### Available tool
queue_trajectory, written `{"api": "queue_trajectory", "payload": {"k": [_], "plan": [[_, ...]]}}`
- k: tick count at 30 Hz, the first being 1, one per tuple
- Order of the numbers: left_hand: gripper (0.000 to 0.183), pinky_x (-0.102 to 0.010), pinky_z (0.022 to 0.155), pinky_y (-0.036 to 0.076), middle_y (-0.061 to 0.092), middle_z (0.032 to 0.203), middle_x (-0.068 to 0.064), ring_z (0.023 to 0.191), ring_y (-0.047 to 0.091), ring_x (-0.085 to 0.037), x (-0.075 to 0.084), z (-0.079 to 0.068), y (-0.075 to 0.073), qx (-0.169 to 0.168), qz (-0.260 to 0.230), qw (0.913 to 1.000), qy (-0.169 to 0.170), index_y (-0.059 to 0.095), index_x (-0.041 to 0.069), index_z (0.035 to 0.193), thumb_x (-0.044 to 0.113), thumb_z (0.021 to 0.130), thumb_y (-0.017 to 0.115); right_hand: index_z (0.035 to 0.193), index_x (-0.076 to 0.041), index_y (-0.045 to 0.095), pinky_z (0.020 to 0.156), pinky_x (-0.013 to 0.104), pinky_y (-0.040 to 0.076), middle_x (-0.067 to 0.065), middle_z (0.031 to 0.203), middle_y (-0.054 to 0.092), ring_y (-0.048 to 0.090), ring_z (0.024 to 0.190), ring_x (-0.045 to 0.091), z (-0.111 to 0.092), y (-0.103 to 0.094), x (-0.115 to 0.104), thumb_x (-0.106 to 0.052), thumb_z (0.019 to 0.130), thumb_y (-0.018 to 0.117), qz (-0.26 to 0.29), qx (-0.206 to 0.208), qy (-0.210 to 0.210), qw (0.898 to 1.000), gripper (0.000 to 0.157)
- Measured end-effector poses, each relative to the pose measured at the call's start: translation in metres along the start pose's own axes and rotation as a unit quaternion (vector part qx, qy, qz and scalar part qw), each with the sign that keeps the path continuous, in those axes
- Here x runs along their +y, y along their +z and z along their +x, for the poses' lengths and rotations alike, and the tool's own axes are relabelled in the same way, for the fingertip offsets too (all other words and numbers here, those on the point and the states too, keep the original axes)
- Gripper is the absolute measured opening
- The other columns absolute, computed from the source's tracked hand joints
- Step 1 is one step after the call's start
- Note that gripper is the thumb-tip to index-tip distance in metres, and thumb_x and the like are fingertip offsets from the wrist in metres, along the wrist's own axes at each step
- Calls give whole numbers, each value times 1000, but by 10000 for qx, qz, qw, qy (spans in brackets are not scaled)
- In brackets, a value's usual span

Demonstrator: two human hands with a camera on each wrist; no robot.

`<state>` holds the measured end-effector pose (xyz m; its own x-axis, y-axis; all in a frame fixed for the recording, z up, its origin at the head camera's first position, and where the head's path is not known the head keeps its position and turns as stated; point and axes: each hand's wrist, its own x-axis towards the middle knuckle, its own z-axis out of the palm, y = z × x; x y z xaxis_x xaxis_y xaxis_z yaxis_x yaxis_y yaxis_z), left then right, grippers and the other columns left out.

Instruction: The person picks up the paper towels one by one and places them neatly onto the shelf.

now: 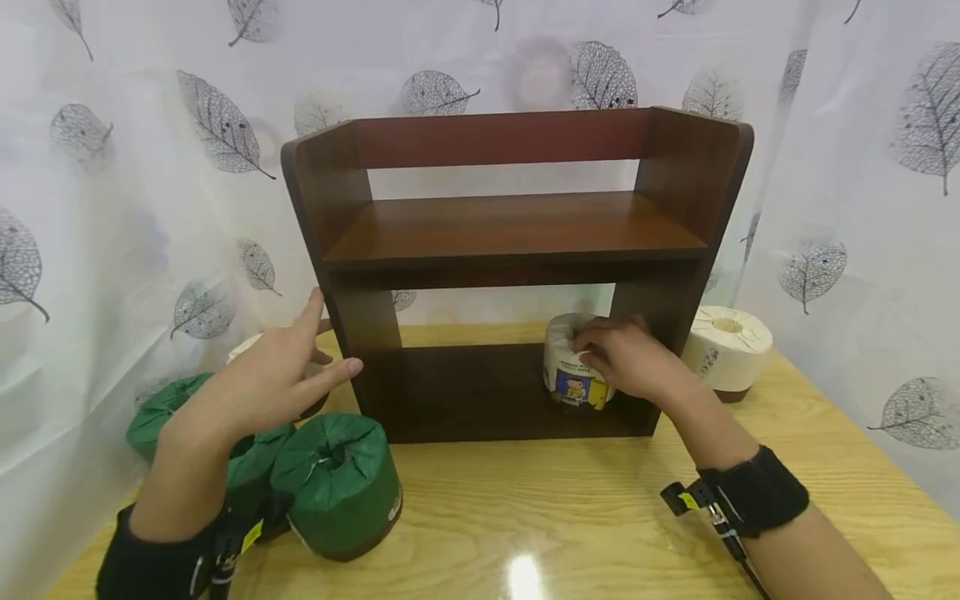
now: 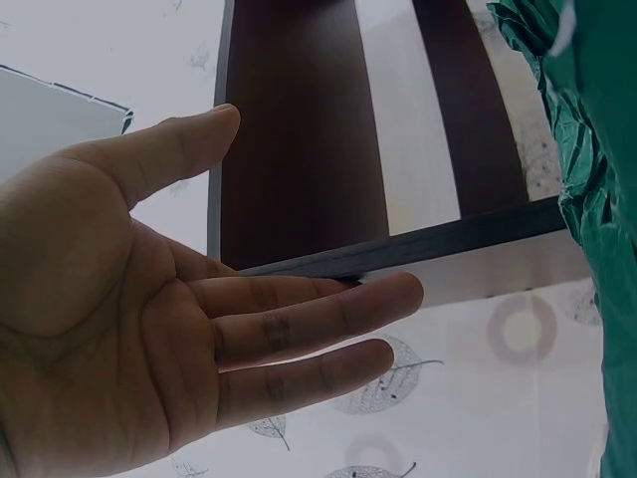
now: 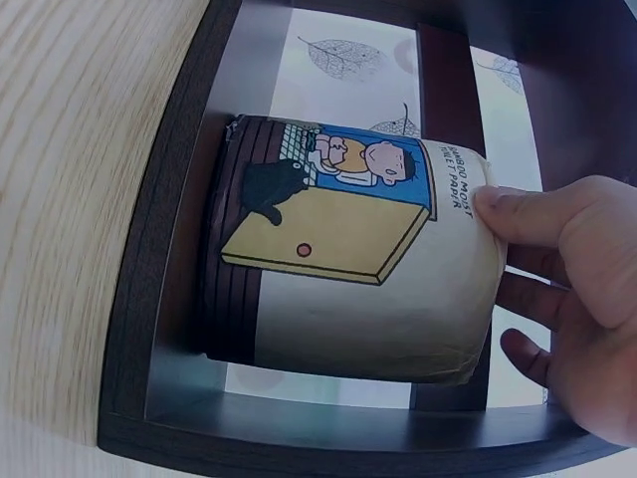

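Note:
A toilet paper roll in a cream wrapper with a cartoon print stands upright on the bottom board of a dark brown wooden shelf, near its right side panel. My right hand grips the roll by its top edge; the right wrist view shows the thumb on the printed face of the roll, by the lettering. My left hand is held out beside the shelf's left panel, fingers stretched and nothing in the palm. Below it, a green-wrapped roll stands on the table.
More green-wrapped rolls stand at the left, partly hidden by my left arm. Another cream roll stands right of the shelf. The wooden table extends in front, and a leaf-patterned curtain hangs behind.

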<state>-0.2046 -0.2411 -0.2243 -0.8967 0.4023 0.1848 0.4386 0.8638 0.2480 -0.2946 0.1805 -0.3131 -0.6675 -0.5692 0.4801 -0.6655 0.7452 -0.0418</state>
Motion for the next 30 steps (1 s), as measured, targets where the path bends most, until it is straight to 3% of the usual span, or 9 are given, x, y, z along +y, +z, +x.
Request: {"api": "queue_trajectory", "payload": {"k": [9, 12, 15, 21, 30], "plan": [[95, -48, 79, 50, 65, 106, -13, 86, 63, -16, -1, 1, -3, 6, -15, 10000, 6, -18, 13, 144, 62, 88, 43, 79, -18, 66, 71, 52, 41, -6, 80, 64, 58, 73, 16, 1, -8, 1, -11, 81, 63, -465, 199, -191, 9985, 8], [95, -48, 80, 50, 65, 107, -12, 88, 63, -17, -2, 1, -2, 3, -41, 10000, 1, -18, 15, 144, 62, 88, 43, 65, -20, 57, 68, 49, 39, -9, 62, 51, 48, 60, 14, 0, -11, -1, -10, 84, 59, -800, 128, -90, 9967, 21], [95, -48, 79, 50, 65, 107, -12, 87, 63, -16, -3, 0, -2, -44, -57, 10000, -36, -19, 15, 144, 63, 88, 42, 59, -21, 45, 64, 47, 37, -8, 56, 36, 36, 54, 14, 0, -13, -2, -10, 86, 56, -1071, 0, -7, 9943, 31], [95, -47, 79, 51, 65, 106, -12, 84, 63, -14, -2, 0, -3, -81, -56, 9999, -48, -19, 14, 143, 62, 88, 42, 77, -17, 65, 65, 43, 46, -7, 72, 59, 53, 65, 13, 0, -14, -3, -12, 78, 64, -788, 56, -47, 9969, 5], [96, -48, 78, 51, 65, 105, -13, 83, 63, -15, -1, 0, -3, -60, -15, 10000, -46, -18, 12, 143, 62, 88, 42, 85, -14, 69, 64, 34, 49, -3, 82, 62, 55, 72, 13, 1, -8, 0, -11, 78, 66, -446, 51, -213, 9988, 7]]}}
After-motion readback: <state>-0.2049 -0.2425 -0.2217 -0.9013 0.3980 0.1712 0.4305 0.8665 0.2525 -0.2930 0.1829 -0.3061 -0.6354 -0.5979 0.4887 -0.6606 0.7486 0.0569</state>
